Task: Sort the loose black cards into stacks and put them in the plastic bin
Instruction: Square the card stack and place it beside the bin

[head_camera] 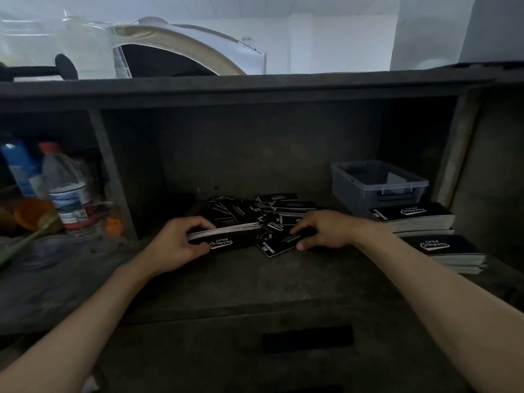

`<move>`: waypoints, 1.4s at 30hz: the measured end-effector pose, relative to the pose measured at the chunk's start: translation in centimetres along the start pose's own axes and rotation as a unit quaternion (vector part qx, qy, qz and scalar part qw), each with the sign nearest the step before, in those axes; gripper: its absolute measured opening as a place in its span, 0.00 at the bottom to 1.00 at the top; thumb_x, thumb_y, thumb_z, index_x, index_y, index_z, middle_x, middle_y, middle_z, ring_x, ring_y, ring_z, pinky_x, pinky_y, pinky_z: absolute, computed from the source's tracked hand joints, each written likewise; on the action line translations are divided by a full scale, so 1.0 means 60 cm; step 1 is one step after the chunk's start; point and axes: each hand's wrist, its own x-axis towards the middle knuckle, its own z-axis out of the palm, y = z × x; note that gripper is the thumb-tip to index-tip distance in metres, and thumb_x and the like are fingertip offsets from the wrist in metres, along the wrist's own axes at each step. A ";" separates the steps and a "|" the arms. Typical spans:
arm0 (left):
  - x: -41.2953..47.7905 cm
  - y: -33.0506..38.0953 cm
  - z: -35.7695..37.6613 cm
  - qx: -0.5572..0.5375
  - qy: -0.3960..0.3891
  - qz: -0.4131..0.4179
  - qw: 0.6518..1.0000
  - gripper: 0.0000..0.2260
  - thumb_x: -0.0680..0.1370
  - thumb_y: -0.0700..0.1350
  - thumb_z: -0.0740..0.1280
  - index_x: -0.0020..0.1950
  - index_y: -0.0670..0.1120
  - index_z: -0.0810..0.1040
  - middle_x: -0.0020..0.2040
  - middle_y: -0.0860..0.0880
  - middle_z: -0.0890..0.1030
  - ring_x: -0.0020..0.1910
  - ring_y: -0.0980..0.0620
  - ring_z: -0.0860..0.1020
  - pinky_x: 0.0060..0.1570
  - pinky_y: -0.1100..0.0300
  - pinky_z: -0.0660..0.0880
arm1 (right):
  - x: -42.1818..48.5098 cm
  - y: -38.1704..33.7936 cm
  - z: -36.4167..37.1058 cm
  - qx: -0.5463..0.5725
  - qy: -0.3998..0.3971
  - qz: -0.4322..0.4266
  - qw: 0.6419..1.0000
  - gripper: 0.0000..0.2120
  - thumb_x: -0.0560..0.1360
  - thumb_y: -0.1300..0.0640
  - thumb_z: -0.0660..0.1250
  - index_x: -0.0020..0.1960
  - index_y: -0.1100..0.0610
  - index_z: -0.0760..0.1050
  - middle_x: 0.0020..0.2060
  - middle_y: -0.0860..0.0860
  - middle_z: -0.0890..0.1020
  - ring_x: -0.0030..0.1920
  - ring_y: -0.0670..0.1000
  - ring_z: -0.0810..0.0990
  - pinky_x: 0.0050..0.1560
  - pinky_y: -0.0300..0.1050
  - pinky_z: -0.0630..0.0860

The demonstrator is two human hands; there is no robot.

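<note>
Step in hand: gathering, mid-sort. No stack is headed for the bin yet.

Left grip (181, 242): clenched round the near-left corner of a partial stack (226, 232), thumb on the front edge, fingers over the top. The stack sits on the table (255, 279), squared on the grip side and fanned slightly at the far end.

Right grip (326, 229): fingers arched, fingertips and thumb closing on a single card (280, 241) at the near edge of the loose cards (272, 211). Cannot tell whether that card has left the table.

The loose cards lie between the two grips and just beyond them, overlapping at odd angles. The plastic bin (354, 191) is beyond and outboard of the right grip. It rests on a finished stack (414, 218), and a second finished stack (450, 249) lies just outboard of the right wrist.

Next move (judgement): slide the single card across to the left grip, align it with the stack and tap the edges flush. A light pinch should do, since the cards probably slip on each other.

Materials:
- Cards are thin, flat rectangles, black with white print and pale edges that show as stripes in a stack. They are probably coated stock.
- The bin is grey translucent plastic, a rounded rectangle with a rolled rim. Its contents are unclear.
- The table is dark, matt and scuffed.
- Outboard of the left grip, past a divider, stands a clear bottle (68, 191).
</note>
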 end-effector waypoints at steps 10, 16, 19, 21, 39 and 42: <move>-0.006 0.009 -0.004 -0.018 -0.011 -0.037 0.999 0.14 0.72 0.31 0.73 0.48 0.49 0.83 0.45 0.54 0.85 0.39 0.62 0.81 0.41 0.70 0.75 | 0.040 -0.012 0.015 -0.015 0.092 -0.037 0.995 0.16 0.81 0.43 0.56 0.60 0.51 0.74 0.49 0.52 0.79 0.57 0.54 0.72 0.54 0.49 0.72; 0.021 0.013 0.027 -0.005 0.003 -0.011 1.000 0.14 0.64 0.53 0.70 0.49 0.58 0.80 0.71 0.56 0.70 0.71 0.59 0.72 0.70 0.59 0.67 | 0.073 0.003 -0.014 0.128 0.183 -0.091 0.971 0.11 0.81 0.57 0.63 0.53 0.61 0.82 0.48 0.53 0.84 0.48 0.48 0.79 0.45 0.36 0.71; 0.040 0.015 0.036 0.002 0.006 -0.011 1.000 0.13 0.64 0.53 0.71 0.48 0.60 0.79 0.73 0.55 0.68 0.73 0.56 0.69 0.72 0.56 0.65 | 0.097 0.001 -0.009 0.151 0.178 -0.105 0.967 0.09 0.79 0.58 0.66 0.53 0.60 0.83 0.48 0.51 0.85 0.46 0.44 0.79 0.46 0.33 0.71; 0.053 0.015 0.040 -0.005 0.003 -0.012 1.000 0.13 0.64 0.52 0.72 0.48 0.57 0.78 0.73 0.55 0.69 0.72 0.56 0.70 0.72 0.56 0.67 | 0.110 -0.004 -0.005 0.192 0.162 -0.116 0.961 0.09 0.77 0.57 0.68 0.54 0.58 0.83 0.47 0.49 0.85 0.45 0.42 0.80 0.49 0.34 0.72; 0.064 -0.003 0.051 -0.083 0.005 0.049 0.995 0.21 0.71 0.39 0.72 0.62 0.53 0.80 0.57 0.56 0.83 0.56 0.56 0.83 0.56 0.63 0.78 | 0.180 0.056 0.005 0.001 0.079 0.098 0.992 0.26 0.78 0.46 0.64 0.74 0.52 0.66 0.72 0.55 0.69 0.70 0.56 0.70 0.68 0.44 0.67; 0.064 -0.003 0.049 -0.084 -0.003 0.047 0.995 0.21 0.71 0.40 0.73 0.60 0.59 0.80 0.57 0.57 0.83 0.55 0.58 0.82 0.52 0.68 0.77 | 0.168 0.055 -0.002 0.043 0.155 0.059 0.985 0.21 0.73 0.50 0.72 0.65 0.51 0.76 0.63 0.51 0.79 0.62 0.52 0.77 0.62 0.42 0.72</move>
